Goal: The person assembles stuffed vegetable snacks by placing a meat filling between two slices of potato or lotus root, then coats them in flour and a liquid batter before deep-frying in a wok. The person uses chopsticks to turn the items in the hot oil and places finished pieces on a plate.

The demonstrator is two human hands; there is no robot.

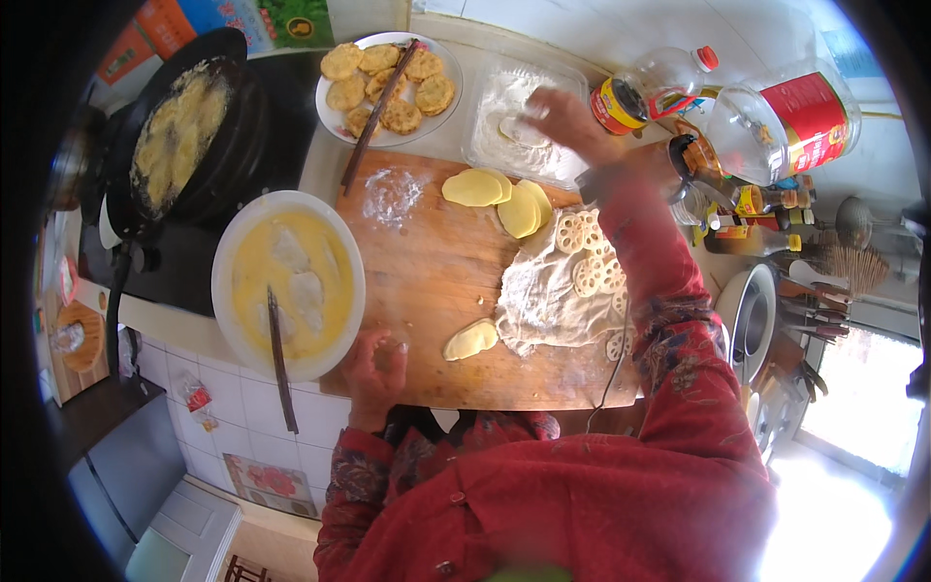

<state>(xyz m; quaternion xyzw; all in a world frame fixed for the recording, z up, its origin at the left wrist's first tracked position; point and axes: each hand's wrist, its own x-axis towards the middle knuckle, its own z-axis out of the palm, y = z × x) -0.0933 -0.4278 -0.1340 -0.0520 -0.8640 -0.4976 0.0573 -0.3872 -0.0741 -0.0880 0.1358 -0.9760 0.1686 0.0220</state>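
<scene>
My right hand [570,118] is stretched over the clear plastic box of white flour [504,80], somewhat blurred, fingers apart. Under its fingertips a pale floured slice [519,132] lies in the flour. At the board's near left corner, beside the white bowl, my left hand [375,371] is loosely curled, its fingertips drawn together; I see nothing in it. The bowl [221,254] holds yellow batter with several coated slices and a pair of dark chopsticks [278,354] leaning over its rim. Pale yellow potato-like slices [475,187] are stacked on the wooden cutting board [417,262].
Lotus root slices [588,275] rest on a white cloth [543,296]. One loose slice [469,340] lies nearby. A white plate [327,109] carries golden fritters and chopsticks [378,116]. Food fries in a black wok [238,126] at left. Bottles [648,82] and a large jug [747,126] stand at right.
</scene>
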